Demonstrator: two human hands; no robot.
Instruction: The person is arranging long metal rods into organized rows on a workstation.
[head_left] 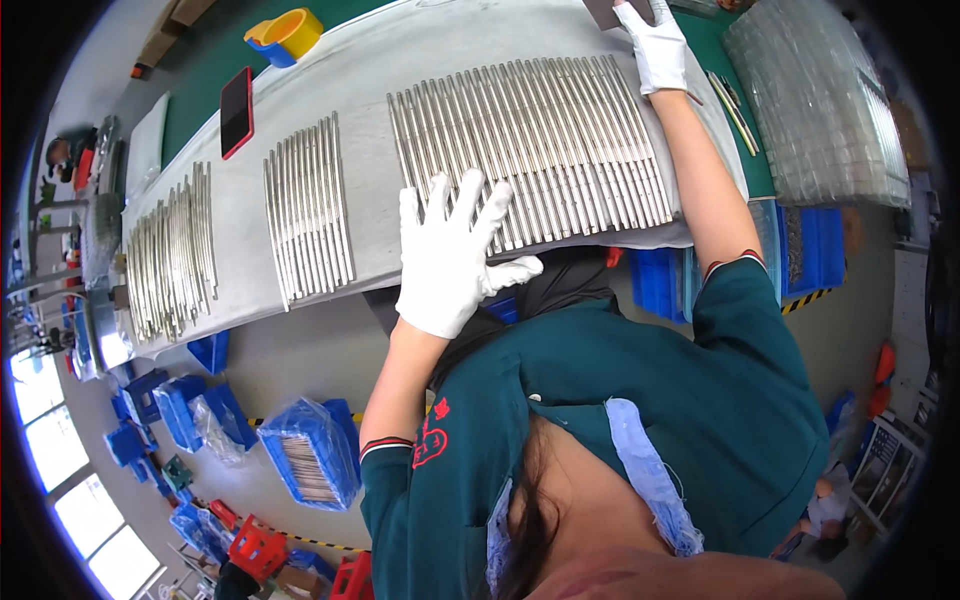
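My left hand (447,255), in a white glove, lies with its fingers spread over the lower ends of a wide row of thin metal rods (530,150). The rods lie side by side on a grey cloth-covered table (375,200). At the upper right edge of the view is my right hand (655,45), gloved in white too. Its fingers grip the side of a dark flat plate (606,12), which the frame cuts off. Farther left lie a narrower row of rods (308,210) and a looser group of rods (172,255).
A red-edged phone (237,113) and yellow and blue tape rolls (285,37) lie behind the rods. Stacked clear plastic trays (810,105) stand at the right. Blue bins (812,248) sit below the table's right end. A plastic-lined blue crate (312,455) with rods is on the floor.
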